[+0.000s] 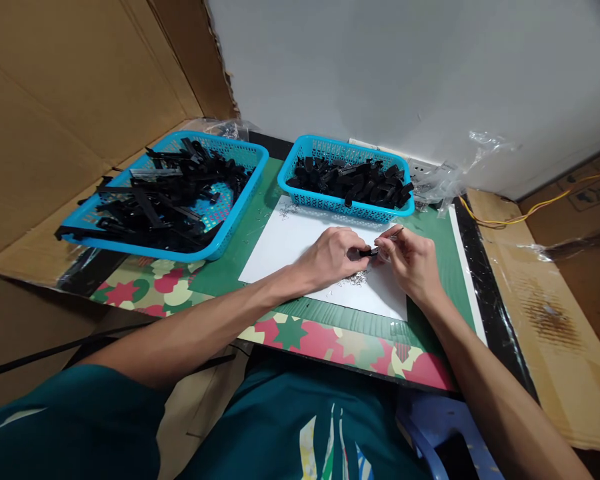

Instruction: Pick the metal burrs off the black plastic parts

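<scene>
Over a white sheet (pixel 275 247), my left hand (pixel 336 257) pinches a small black part (pixel 367 253) between thumb and fingers. My right hand (pixel 407 259) meets it from the right, its fingertips closed at the part's end around a thin dark tool (pixel 397 232), whose tip is hidden. A pile of tiny metal pieces (pixel 356 279) lies on the sheet just below the hands. More tiny pieces (pixel 289 211) are scattered near the sheet's upper left corner.
A large blue basket (pixel 240 207) of long black parts stands at the left. Behind the hands is a smaller blue basket (pixel 347 205) of short black parts. Clear plastic bags (pixel 443 183) and a yellow cable (pixel 500 222) lie at the right, beside cardboard (pixel 555 313).
</scene>
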### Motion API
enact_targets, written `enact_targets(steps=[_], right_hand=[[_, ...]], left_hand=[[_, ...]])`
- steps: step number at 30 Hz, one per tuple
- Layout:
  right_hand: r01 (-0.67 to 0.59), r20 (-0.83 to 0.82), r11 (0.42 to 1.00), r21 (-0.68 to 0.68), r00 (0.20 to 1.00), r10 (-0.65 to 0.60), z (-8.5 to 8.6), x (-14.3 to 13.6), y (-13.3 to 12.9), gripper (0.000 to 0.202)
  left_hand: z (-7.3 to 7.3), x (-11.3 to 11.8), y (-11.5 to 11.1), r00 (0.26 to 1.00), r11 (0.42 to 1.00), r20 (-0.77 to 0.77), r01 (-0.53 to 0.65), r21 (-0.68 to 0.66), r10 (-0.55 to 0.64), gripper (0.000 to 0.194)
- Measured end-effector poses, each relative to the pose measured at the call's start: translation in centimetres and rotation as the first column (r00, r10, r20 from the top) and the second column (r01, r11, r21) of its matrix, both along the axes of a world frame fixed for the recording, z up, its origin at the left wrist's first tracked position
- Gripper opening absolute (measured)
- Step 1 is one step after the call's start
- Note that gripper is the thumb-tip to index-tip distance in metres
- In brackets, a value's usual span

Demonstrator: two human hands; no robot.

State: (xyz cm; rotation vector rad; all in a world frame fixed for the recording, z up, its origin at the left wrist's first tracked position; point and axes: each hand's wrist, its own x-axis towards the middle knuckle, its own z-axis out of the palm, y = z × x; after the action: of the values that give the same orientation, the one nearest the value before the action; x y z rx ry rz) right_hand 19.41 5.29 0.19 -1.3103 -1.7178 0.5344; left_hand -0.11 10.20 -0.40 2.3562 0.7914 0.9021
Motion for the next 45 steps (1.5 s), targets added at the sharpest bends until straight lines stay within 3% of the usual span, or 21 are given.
enact_targets(steps=[8, 14, 16, 22, 28, 31, 35, 40, 43, 45], right_hand=[[-0.022, 0.032, 1.0, 0.019, 0.999, 0.021, 0.4, -0.4, 0.2, 0.032], [0.094, -0.308, 0.996, -0.014, 0.947, -0.093, -0.1, 0.1, 0.2, 0.029], [0.085, -0.337, 0.995, -0.048, 0.936, -0.097, -0.3, 0.6, 0.2, 0.034], [-0.04, 0.006, 0.998, -0.048, 0.999, 0.04, -0.6, 0.9, 0.1, 0.036], [-0.004, -0.029, 0.999, -0.047, 1.0, 0.003, -0.1, 1.2, -0.1, 0.039], [-0.065, -0.029, 0.993, -0.096, 0.998, 0.063, 0.0, 1.7, -0.1, 0.043], [-0.168, 0.152, 0.97, -0.176, 0.969, 0.196, 0.2, 1.6, -0.3, 0.047], [-0.122, 0.392, 0.972, -0.199, 0.899, 0.194, 0.5, 1.4, -0.8, 0.043], [-0.098, 0.384, 0.983, -0.152, 0.911, 0.151, 0.5, 2.0, -0.7, 0.038], [-0.012, 0.365, 0.989, -0.148, 0.929, 0.066, 0.4, 2.8, -0.4, 0.037]], left_hand=[[0.1, 0.1, 0.0, 0.999, 0.996, 0.021, -0.03, -0.082, 0.031, 0.01], [0.8, -0.3, -0.5, 0.98, 0.992, 0.154, -0.118, -0.042, 0.123, 0.014], [0.9, -0.7, -0.5, 0.971, 0.988, 0.186, -0.155, 0.011, 0.15, 0.013], [1.3, -1.3, -0.6, 0.965, 0.983, 0.211, -0.173, 0.055, 0.158, 0.015], [1.6, -1.4, -0.6, 0.965, 0.978, 0.161, -0.209, 0.005, 0.206, 0.011], [1.3, -1.4, -0.4, 0.952, 0.966, 0.17, -0.247, -0.076, 0.256, 0.012], [0.8, -1.4, -0.2, 0.95, 0.95, 0.206, -0.181, -0.255, 0.236, 0.019], [0.8, -1.5, -0.2, 0.964, 0.953, 0.204, -0.109, -0.282, 0.171, 0.02], [1.1, -1.5, -0.2, 0.974, 0.951, 0.186, -0.067, -0.302, 0.128, 0.019], [1.3, -1.5, -0.2, 0.979, 0.952, 0.171, -0.053, -0.301, 0.109, 0.017]])
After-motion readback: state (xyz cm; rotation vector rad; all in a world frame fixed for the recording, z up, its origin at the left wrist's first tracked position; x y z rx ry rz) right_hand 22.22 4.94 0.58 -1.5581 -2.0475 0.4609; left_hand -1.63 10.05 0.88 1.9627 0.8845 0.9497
